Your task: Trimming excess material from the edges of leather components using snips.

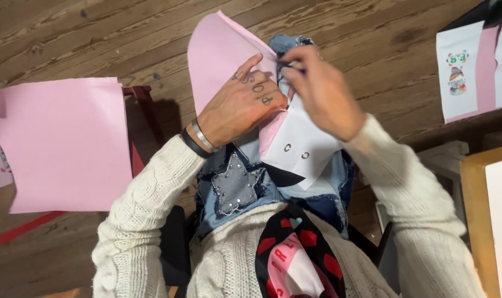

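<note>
My left hand (241, 102) presses flat on a pink paper sheet (220, 55) that curls up over a patchwork denim garment (240, 187) lying on my lap. My right hand (321, 91) pinches something small and dark at the garment's top edge, just right of the left fingertips. Below the hands, a white paper piece with two small round marks (303, 152) rests on the denim. A silver-studded star patch (235, 186) shows on the garment. Both arms wear cream cable-knit sleeves. The left wrist carries a metal bangle and a black band.
A large pink sheet (63, 146) lies at the left over a red frame (143, 118). At the top right sit white and pink sheets with colourful printed figures (466, 74). A wood-edged board (485, 215) stands at the right. Brown wooden floorboards (96, 33) lie beneath.
</note>
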